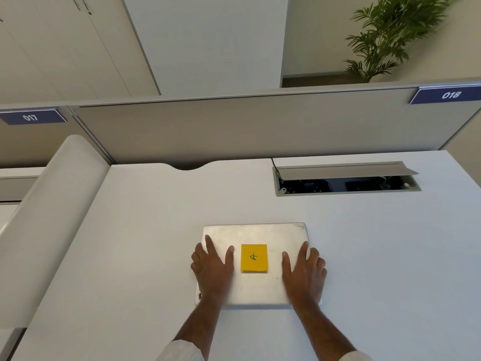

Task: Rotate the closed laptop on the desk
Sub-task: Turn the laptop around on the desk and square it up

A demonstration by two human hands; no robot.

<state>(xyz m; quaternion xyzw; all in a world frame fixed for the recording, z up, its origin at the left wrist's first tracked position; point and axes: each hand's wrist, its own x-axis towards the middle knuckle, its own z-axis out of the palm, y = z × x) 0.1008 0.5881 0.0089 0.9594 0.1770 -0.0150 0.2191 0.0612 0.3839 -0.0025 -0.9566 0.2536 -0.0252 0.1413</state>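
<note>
A closed silver laptop [256, 234] lies flat on the white desk [156, 230], near the front middle, its long sides running left to right. A yellow sticky note [254, 257] with a handwritten mark sits in the centre of its lid. My left hand [213, 267] rests on the lid's left side, fingers spread and wrapping over the left edge. My right hand [304, 272] lies on the right side in the same way, fingers over the right edge. Both palms press flat on the lid.
An open cable hatch [346, 178] with its flap raised sits at the desk's back right. A grey partition [234, 126] with labels 017 and 018 closes the back. A rounded white divider [52, 204] borders the left side. A potted palm [385, 35] stands beyond.
</note>
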